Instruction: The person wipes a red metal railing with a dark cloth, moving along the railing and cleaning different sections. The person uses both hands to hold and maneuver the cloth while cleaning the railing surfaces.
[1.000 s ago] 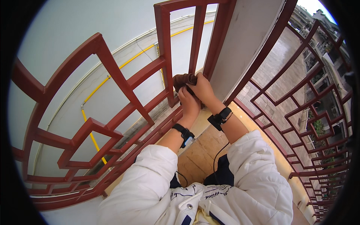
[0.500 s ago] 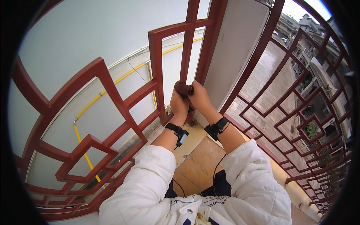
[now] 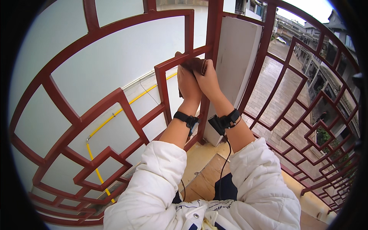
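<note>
Both arms reach forward to the red metal lattice (image 3: 163, 82). A dark brown cloth (image 3: 194, 64) is bunched over a lattice bar near the upright post (image 3: 213, 30). My left hand (image 3: 188, 82) is closed on the cloth's left part; its fingers are partly hidden behind the cloth and bar. Close beside it, my right hand (image 3: 208, 78) grips the cloth's right end between bent fingers. A dark edge of cloth also hangs beside my left hand. How far the cloth wraps round the bar cannot be seen.
A pale pillar (image 3: 235, 65) stands right of the post. More red lattice (image 3: 285, 92) runs along the right, with a paved street (image 3: 264, 82) beyond. A yellow pipe (image 3: 126, 107) crosses the pale wall at left. Tan floor tiles (image 3: 203, 180) lie below.
Both hands and the cloth have moved up and farther away along the lattice. The cloth looks less tightly rolled. My view has tilted up, showing more of the upper lattice and street.
</note>
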`<state>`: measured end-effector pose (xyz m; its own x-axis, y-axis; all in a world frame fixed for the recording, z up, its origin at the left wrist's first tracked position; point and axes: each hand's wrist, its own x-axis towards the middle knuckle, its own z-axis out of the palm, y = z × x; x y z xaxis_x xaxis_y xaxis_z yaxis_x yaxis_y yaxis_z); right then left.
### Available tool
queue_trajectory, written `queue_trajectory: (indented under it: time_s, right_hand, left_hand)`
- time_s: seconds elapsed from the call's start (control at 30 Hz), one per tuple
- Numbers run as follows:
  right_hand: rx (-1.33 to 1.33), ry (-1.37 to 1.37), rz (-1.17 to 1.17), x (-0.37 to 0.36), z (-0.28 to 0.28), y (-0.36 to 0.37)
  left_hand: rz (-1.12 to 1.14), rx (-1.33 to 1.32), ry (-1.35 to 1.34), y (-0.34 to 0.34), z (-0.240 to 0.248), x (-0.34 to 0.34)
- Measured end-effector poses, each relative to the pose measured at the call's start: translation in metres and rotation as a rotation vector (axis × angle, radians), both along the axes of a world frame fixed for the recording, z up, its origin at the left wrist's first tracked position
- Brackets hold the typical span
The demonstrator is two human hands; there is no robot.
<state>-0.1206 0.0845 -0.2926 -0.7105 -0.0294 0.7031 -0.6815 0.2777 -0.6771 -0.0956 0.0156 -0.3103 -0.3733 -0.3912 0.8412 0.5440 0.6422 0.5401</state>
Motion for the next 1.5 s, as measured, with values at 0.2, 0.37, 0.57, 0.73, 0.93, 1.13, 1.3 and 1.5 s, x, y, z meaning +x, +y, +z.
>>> queue_trajectory:
  time_s: [0.2, 0.37, 0.57, 0.73, 0.93, 1.13, 1.3, 1.5]
  right_hand:
    - [-0.203, -0.016, 0.215, 0.008, -0.007, -0.008]
    - [0.027, 0.118, 0.101, 0.046, 0.021, -0.019]
    - [0.201, 0.355, 0.241, 0.065, 0.02, -0.011]
    - [-0.486, -0.165, 0.577, 0.03, -0.013, 0.013]
    - [-0.861, -0.432, 0.225, -0.003, -0.033, 0.076]
    - [-1.042, -0.548, 0.979, -0.021, -0.018, 0.018]
    - [-0.706, -0.476, 0.894, -0.026, -0.023, -0.008]
    - [-0.693, -0.479, 0.677, -0.043, -0.103, -0.022]
  left_hand:
    - [-0.367, 0.461, -0.027, -0.008, -0.005, -0.003]
    - [-0.78, 0.747, 0.143, -0.003, -0.006, 0.019]
    - [-1.119, 0.876, 0.358, 0.005, -0.023, 0.038]
    - [-0.551, 0.464, -0.007, 0.016, -0.029, 0.041]
    - [-0.203, -0.088, -0.33, -0.021, -0.026, 0.046]
    - [-0.236, 0.103, -0.351, -0.033, -0.017, 0.035]
    - [-0.198, 0.072, -0.293, -0.039, -0.027, 0.035]
    - [-0.169, 0.147, -0.35, -0.034, -0.097, 0.013]
